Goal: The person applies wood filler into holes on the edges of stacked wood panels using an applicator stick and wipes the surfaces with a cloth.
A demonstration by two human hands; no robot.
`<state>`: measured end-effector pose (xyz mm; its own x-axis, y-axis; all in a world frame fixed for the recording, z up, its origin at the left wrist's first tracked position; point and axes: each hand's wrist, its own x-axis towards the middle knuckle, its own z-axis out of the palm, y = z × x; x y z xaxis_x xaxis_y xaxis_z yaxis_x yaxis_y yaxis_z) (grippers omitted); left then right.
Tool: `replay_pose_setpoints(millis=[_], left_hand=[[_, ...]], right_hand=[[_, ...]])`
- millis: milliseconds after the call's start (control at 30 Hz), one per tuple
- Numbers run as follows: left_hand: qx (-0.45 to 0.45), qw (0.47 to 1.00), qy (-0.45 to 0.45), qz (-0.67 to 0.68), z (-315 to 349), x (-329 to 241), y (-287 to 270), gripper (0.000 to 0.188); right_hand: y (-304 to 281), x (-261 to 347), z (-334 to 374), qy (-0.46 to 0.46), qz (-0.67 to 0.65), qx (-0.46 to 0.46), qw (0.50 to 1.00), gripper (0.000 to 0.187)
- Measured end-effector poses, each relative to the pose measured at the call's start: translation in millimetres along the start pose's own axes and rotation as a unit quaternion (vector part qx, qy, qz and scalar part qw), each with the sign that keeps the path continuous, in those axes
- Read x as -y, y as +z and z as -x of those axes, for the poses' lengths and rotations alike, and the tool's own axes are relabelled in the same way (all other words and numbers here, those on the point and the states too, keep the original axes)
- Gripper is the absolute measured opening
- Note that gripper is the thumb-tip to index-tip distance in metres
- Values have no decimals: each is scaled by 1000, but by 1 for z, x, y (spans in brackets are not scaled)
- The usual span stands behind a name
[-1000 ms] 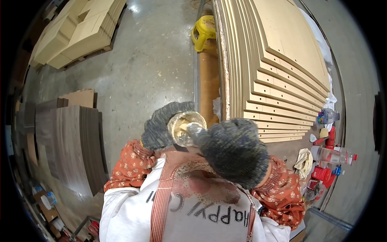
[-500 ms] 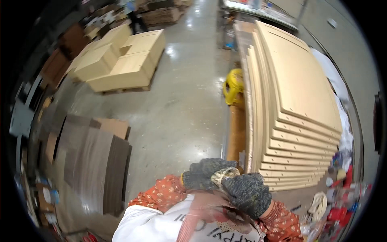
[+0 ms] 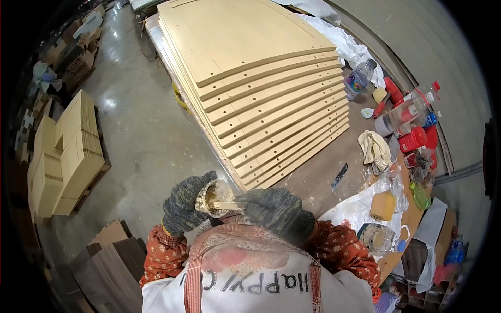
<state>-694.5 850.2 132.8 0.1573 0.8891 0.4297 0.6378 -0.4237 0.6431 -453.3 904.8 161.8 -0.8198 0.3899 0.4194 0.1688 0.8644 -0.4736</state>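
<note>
My left hand (image 3: 183, 204), in a dark grey knitted glove, holds a small cup (image 3: 202, 200) in front of my chest. The cup is tilted so its mouth shows, with crusty beige paste on the inside and rim. My right hand (image 3: 277, 213), gloved alike and a little blurred, grips a pale flat stick (image 3: 226, 205) that reaches into the cup's mouth. Just beyond my hands lies a stepped stack of cream-coloured wooden panels (image 3: 261, 39), with a row of small dark holes along each near edge.
The panels lie on a workbench (image 3: 313, 180). On its right are a clear bottle (image 3: 357, 79), a rag (image 3: 373, 148), a yellow sponge (image 3: 382, 206), a jug (image 3: 377, 238) and red containers. Panels on a pallet (image 3: 70, 151) and brown boards (image 3: 112, 268) stand on the left floor.
My view has swung right toward the bench. My hands, close together before, have moved apart, so the cup's mouth and the stick now show.
</note>
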Motion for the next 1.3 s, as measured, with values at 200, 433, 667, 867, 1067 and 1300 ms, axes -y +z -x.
replay_pose_setpoints(millis=[200,433,667,867,1067,1300], left_hand=[[46,998,20,31,-2,-8,3,61],[-11,953,-128,273,26,6,21,66],[-15,909,-217,356,44,10,44,73],[-68,882,-267,382,48,16,52,73],[-27,925,-245,290,34,8,56,67],[-27,957,-194,216,39,15,67,64]], right_hand=[[-4,4,34,28,-60,-2,998,28],[-4,-2,26,28,-119,22,992,21],[6,-11,25,405,-490,148,757,18],[16,-31,49,40,-104,43,993,24],[1,-18,45,74,-22,37,996,25],[1,-34,55,155,8,106,982,30]])
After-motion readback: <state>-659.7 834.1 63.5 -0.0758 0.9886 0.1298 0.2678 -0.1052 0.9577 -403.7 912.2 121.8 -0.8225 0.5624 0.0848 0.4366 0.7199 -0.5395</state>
